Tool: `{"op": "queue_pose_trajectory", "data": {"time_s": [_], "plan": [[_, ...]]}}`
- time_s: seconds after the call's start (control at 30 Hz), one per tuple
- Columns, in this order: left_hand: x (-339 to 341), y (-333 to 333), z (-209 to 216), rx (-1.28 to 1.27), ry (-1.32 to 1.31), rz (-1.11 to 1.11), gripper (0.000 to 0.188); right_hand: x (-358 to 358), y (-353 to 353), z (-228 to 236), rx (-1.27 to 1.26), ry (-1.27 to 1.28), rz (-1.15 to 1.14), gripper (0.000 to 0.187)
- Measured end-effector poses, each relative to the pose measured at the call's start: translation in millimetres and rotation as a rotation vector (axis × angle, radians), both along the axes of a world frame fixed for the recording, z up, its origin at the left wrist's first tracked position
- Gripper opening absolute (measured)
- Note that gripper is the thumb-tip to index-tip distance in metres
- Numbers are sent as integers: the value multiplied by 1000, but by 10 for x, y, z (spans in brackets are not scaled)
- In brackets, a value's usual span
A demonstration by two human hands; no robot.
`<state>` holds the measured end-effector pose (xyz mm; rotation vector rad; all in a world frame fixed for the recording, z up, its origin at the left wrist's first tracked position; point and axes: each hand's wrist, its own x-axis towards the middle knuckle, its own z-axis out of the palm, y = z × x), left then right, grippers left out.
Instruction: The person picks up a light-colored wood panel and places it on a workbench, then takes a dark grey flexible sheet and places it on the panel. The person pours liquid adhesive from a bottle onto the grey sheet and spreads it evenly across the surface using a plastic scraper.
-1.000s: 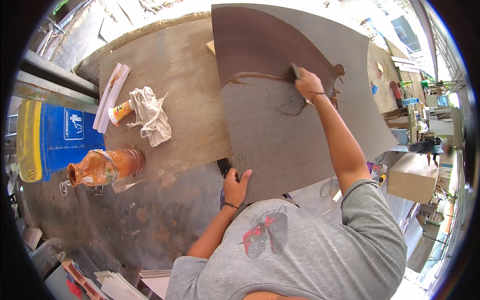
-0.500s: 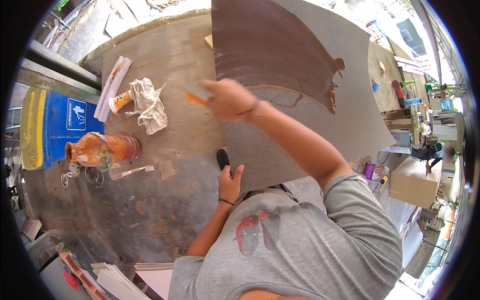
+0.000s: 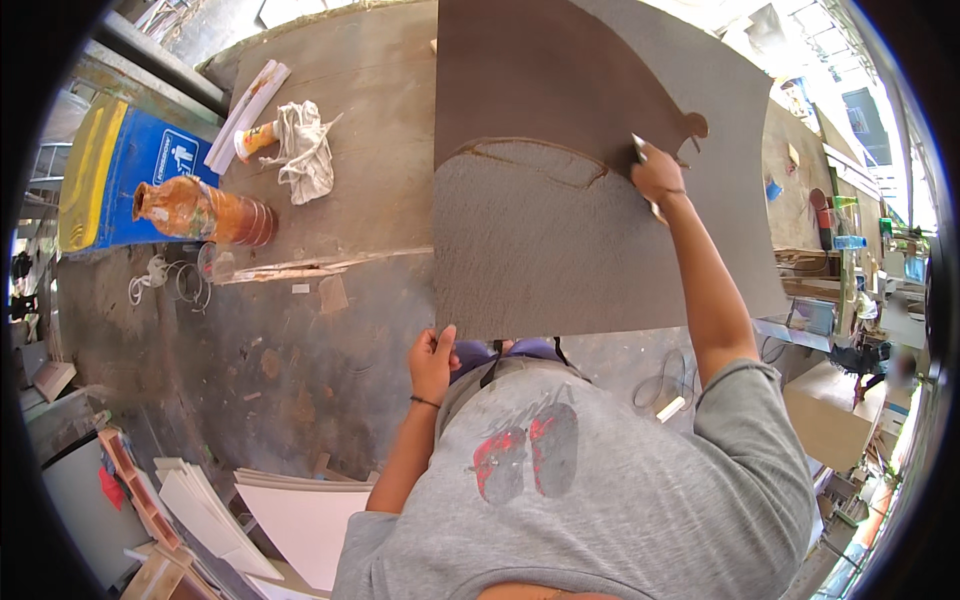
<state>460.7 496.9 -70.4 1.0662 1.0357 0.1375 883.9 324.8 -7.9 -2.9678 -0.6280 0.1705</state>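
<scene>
Sheet [image 3: 560,250] lay under the right fingers [image 3: 650,162], which gripped a scraper [image 3: 639,147], brown coating [image 3: 540,80] spread beyond them, grey left uncoated nearer, while left fingers [image 3: 425,345] curled at its corner, grip unclear.

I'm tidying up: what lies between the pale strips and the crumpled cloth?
An orange-and-white container lies between the strips and cloth, in the head view.

The person is wearing a heathered grey T-shirt [image 3: 640,475] with loose short sleeves [image 3: 748,405], its front is bearing a print [image 3: 555,462] of two dark rounded shapes with red patches, and a thin dark wristband [image 3: 425,402] is encircling the left wrist.
</scene>
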Motion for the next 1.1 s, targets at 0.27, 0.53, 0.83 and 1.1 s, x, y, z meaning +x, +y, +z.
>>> {"op": "queue_pose_trajectory", "data": {"time_s": [0.27,0.53,0.83,1.1], "plan": [[47,-157,-123,11,-48,113,28,-1017,1956,197,28,300,348,40],[111,-193,-82,26,-52,205,27,-1922,2186,558,242,399,742,33],[126,-282,-173,22,-126,301,27,-576,-355,453,-106,49,280,39],[96,-312,-116,-27,-129,388,28,-1149,863,237,-55,193,304,24]]}}
